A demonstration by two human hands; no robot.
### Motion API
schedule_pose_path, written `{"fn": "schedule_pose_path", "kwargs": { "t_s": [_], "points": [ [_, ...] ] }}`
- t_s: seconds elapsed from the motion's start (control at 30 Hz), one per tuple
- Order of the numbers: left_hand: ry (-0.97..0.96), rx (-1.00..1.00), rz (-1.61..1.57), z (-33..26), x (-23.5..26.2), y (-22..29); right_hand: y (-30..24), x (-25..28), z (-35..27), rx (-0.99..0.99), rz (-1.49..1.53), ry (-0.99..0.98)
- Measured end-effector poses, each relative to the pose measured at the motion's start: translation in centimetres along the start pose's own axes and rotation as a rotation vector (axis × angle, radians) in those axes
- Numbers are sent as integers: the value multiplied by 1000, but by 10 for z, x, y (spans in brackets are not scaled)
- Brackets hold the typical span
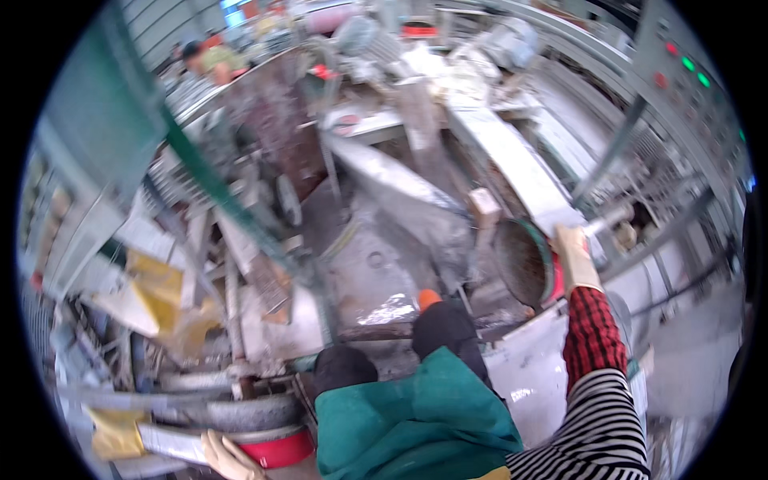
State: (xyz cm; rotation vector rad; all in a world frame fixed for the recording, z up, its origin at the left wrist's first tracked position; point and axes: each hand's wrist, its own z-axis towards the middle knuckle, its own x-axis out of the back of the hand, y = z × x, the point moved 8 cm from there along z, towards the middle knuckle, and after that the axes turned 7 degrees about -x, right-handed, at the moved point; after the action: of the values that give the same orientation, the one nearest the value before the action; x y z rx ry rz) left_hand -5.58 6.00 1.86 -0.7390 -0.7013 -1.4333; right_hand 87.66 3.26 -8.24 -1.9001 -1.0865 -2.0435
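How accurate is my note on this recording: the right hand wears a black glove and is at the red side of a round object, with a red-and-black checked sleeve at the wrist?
One detail is wrong: the glove is pale cream, not black. The head view shows the right hand wearing it, at the red side of a round object, with a red-and-black checked sleeve at the wrist.
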Motion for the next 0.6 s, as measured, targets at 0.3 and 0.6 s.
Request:
{"fn": "schedule_pose_path", "kwargs": {
  "t_s": [0.3,0.6],
  "points": [
    [-28,20,-36,17,10,7,39,-93,20,-571,1949,-204],
    [-26,58,-59,19,20,10,-289,160,-159,429,1677,-663]
  ]
}}
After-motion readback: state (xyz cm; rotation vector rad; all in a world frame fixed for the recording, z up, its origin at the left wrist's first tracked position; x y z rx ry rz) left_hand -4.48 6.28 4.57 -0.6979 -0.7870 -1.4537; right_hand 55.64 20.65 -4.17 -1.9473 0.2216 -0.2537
